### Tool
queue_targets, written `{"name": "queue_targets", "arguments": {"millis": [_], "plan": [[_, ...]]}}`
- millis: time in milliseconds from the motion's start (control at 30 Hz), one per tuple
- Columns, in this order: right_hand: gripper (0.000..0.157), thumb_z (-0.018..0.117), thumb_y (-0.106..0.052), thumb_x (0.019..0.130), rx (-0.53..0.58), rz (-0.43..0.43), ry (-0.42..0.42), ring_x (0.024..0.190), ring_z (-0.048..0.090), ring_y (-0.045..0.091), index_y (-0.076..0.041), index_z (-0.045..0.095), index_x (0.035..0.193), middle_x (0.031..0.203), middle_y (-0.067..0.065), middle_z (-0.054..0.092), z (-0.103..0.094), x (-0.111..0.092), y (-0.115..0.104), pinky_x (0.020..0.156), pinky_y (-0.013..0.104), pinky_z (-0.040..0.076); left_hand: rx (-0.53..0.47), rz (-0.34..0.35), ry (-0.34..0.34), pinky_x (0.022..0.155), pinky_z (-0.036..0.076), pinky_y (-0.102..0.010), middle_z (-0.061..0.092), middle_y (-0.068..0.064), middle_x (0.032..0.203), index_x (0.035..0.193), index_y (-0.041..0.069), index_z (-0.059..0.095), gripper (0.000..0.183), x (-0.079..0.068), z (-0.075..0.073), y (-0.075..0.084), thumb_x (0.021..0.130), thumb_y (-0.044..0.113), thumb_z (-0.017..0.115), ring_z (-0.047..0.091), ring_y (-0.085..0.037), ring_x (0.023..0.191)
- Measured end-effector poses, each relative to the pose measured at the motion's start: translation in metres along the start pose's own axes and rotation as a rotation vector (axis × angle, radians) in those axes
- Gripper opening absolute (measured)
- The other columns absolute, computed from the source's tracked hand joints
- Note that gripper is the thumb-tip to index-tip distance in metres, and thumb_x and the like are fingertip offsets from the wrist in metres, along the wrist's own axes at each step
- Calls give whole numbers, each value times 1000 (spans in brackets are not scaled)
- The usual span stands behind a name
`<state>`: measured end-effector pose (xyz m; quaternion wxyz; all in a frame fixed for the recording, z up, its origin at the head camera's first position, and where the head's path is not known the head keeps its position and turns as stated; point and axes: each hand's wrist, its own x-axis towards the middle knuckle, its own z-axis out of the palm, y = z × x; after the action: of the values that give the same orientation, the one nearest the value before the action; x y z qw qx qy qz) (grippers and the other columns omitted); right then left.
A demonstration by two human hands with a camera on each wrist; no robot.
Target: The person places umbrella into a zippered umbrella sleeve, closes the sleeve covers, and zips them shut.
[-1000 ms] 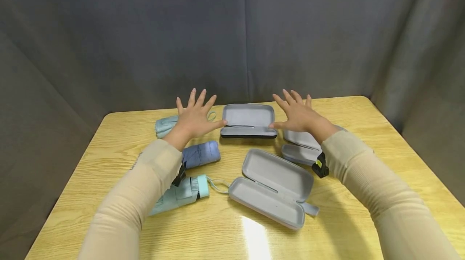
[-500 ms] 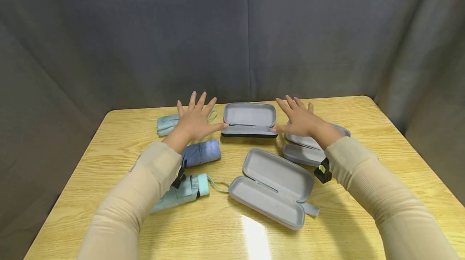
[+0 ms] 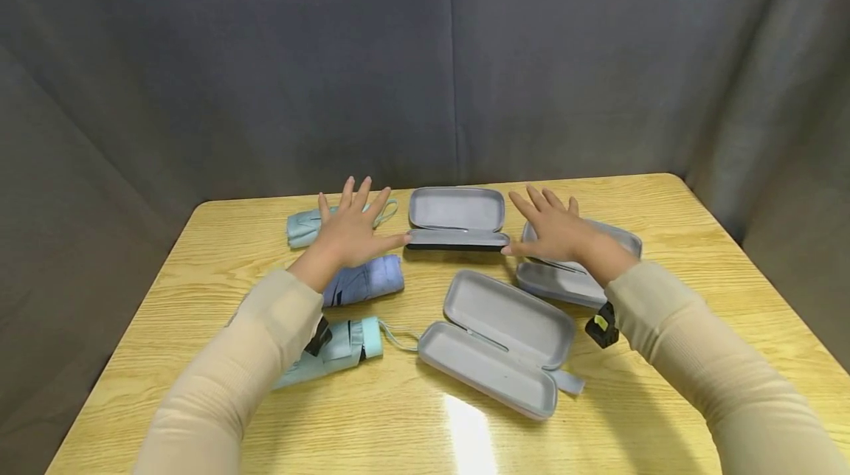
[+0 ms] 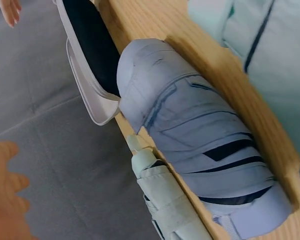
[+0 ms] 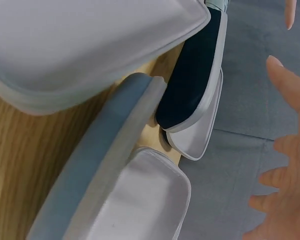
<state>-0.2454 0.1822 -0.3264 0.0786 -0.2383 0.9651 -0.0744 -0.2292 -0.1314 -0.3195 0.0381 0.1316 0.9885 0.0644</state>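
Note:
My left hand (image 3: 348, 235) hovers palm down with fingers spread, overlapping a folded pale green umbrella (image 3: 305, 229) at the back left. Below it lies a folded blue umbrella (image 3: 372, 279), which fills the middle of the left wrist view. A second pale green umbrella (image 3: 332, 353) lies nearer the front, partly behind the left sleeve. My right hand (image 3: 558, 234), also spread and holding nothing, overlaps an open grey glasses case (image 3: 554, 281) on the right. Between the hands stands an open case with a black outside (image 3: 458, 239). Another open grey case (image 3: 494, 364) lies in front, at an angle.
The wooden table (image 3: 372, 431) carries everything, with a dark grey curtain (image 3: 425, 77) behind its back edge. A thin wrist loop (image 3: 396, 342) from the front umbrella reaches the front case. That case's closing flap (image 3: 566, 382) sticks out to the right.
Both hands have lowered slightly toward the front and drifted a little apart, fingers still spread. The umbrellas and cases have stayed where they were.

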Motion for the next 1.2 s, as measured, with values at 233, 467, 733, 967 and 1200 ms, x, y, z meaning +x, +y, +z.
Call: {"name": "queue_targets", "arguments": {"millis": [233, 467, 733, 967, 1200], "plan": [[94, 44, -67, 72, 6, -7, 15, 124, 4, 43, -13, 8, 140, 141, 21, 3, 4, -9, 0, 88, 65, 0, -18, 7, -1, 88, -17, -58, -10, -5, 143, 139, 28, 2, 85, -8, 4, -2, 73, 73, 31, -22, -23, 124], [92, 45, -65, 73, -7, -16, 28, 123, 5, 44, -12, 9, 139, 140, 22, 3, 8, -16, 2, 88, 65, 0, -22, 21, 6, 88, -15, -60, -9, -6, 143, 139, 26, 6, 85, -13, 6, 0, 73, 72, 31, -21, -24, 125], [93, 43, -65, 74, 17, -41, 21, 124, 1, 42, -13, 5, 140, 141, 21, 1, 15, -21, -1, 89, 64, -3, -32, 30, 7, 89, -15, -59, -8, -6, 143, 139, 27, 3, 82, -19, 16, -1, 75, 69, 33, -18, -25, 126], [90, 46, -62, 75, 22, -49, 21, 125, 4, 41, -11, 8, 139, 140, 21, 4, 20, -31, 0, 90, 62, 0, -69, 18, -19, 89, -12, -60, -8, -6, 143, 139, 25, 5, 85, -30, 19, -5, 73, 73, 30, -18, -25, 126], [89, 48, -59, 76, 70, -43, 29, 123, 9, 43, -11, 8, 139, 140, 22, 4, 29, -40, 3, 91, 62, 3, -77, 24, -7, 90, -13, -59, -8, -6, 143, 139, 23, 7, 85, -40, 26, -9, 74, 71, 33, -18, -23, 126]]}}
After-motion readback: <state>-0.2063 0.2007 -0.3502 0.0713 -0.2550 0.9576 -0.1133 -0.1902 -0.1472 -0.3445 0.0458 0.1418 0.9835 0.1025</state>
